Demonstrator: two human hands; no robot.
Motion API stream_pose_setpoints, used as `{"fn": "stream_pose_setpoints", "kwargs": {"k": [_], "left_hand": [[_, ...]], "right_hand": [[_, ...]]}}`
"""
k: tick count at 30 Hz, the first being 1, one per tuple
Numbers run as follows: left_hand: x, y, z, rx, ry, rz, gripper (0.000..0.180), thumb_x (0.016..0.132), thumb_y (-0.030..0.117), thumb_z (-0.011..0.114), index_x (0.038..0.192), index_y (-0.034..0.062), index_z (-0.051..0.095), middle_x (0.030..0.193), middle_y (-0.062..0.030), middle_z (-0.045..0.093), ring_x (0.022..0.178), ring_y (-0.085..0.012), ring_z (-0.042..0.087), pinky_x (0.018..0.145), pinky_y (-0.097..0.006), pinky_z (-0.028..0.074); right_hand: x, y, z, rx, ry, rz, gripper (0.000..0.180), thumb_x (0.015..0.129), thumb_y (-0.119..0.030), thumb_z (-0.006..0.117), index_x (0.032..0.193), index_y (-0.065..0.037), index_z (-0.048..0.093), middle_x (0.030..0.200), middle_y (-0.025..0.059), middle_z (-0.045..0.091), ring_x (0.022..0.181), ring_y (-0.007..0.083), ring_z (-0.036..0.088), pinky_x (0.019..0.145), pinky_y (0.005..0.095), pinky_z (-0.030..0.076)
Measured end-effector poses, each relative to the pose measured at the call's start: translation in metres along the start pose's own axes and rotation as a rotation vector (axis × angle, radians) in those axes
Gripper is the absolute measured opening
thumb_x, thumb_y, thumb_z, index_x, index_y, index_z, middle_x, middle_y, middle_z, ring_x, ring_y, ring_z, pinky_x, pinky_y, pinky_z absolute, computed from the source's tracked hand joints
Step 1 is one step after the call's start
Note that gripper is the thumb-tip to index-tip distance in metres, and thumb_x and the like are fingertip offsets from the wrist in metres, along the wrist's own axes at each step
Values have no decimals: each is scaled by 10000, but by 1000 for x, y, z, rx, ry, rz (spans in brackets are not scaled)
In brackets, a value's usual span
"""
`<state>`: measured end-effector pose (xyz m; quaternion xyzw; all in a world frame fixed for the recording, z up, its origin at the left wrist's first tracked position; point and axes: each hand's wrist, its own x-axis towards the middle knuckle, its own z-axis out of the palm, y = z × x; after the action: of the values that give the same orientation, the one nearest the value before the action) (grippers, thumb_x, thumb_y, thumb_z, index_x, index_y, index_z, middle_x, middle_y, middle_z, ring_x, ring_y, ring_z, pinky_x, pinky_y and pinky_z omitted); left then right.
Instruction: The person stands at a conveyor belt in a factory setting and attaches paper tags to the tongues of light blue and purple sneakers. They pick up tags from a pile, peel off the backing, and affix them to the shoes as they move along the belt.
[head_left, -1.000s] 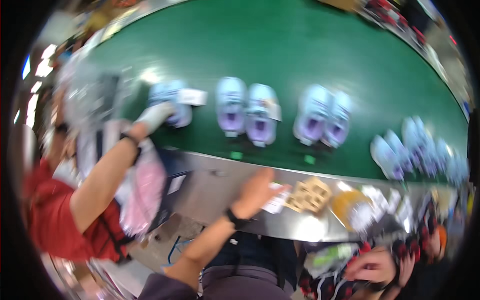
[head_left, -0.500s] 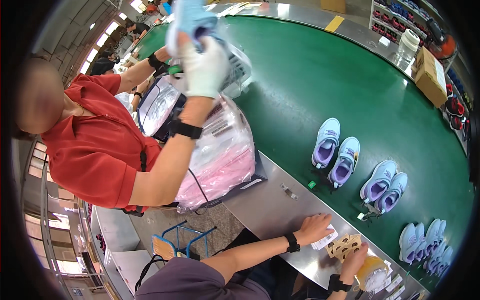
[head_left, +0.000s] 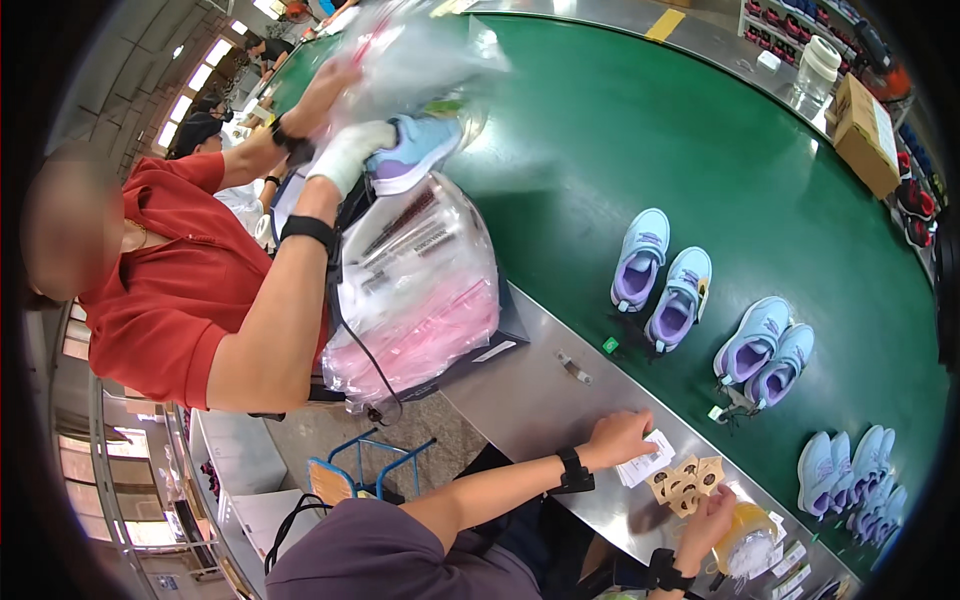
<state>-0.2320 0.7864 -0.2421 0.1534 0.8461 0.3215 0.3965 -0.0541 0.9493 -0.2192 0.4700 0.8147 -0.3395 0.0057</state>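
Note:
My left hand rests on the metal table edge with its fingers drawn together at the upper corner of some white printed cards. Whether a card is between the fingers is hidden. My right hand has its thumb and fingertips pinched together, beside several brown paper tags with dark round prints. What the pinch holds, if anything, is too small to make out. Right of that hand lies a yellow roll with clear plastic in its middle.
Pairs of light blue shoes with purple linings stand on the green belt. At left, a person in red handles a blue shoe and plastic bags. A bin of plastic bags adjoins the metal table. A blue-legged stool stands below.
My left hand's fingers, earlier spread, are drawn together at the cards. My right hand stays by the tags. The person in red has lowered the blue shoe and raised a clear bag.

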Motion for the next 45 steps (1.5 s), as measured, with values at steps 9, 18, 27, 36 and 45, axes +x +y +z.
{"fn": "stream_pose_setpoints", "kwargs": {"k": [9,18,27,36,45], "left_hand": [[9,-11,-37,-824,-210,-194,181,812,69,634,957,-38,644,837,-94,674,717,-145,651,643,-258,525],[-33,50,-54,-828,-386,55,137,855,51,591,970,-21,610,912,-33,624,830,-92,582,747,-242,470],[-50,106,-4,-1119,-491,-39,130,790,-49,635,900,-7,581,905,-77,621,841,-128,601,789,-249,473],[-54,153,47,-315,-459,862,153,740,-63,625,880,-4,611,1076,-116,613,869,-200,618,782,-282,494],[-60,172,128,-69,-560,938,162,727,-65,573,876,-2,571,1154,-146,585,867,-254,612,736,-331,490]], "right_hand": [[-3,-44,-23,890,-113,217,188,858,-88,614,1019,-4,567,886,58,608,725,109,583,623,235,511],[-30,-78,-43,1208,-145,298,178,890,-72,563,1057,-9,564,888,58,617,722,113,613,617,257,540],[-63,-60,-82,926,-113,64,150,881,-90,582,999,-13,633,922,38,643,766,103,606,630,223,466],[-94,7,-143,1071,609,238,205,850,-28,588,1052,6,591,762,3,528,529,31,415,447,173,305],[-76,-5,-200,888,917,-124,88,874,20,505,805,1,556,775,81,582,671,126,547,762,296,512]]}}
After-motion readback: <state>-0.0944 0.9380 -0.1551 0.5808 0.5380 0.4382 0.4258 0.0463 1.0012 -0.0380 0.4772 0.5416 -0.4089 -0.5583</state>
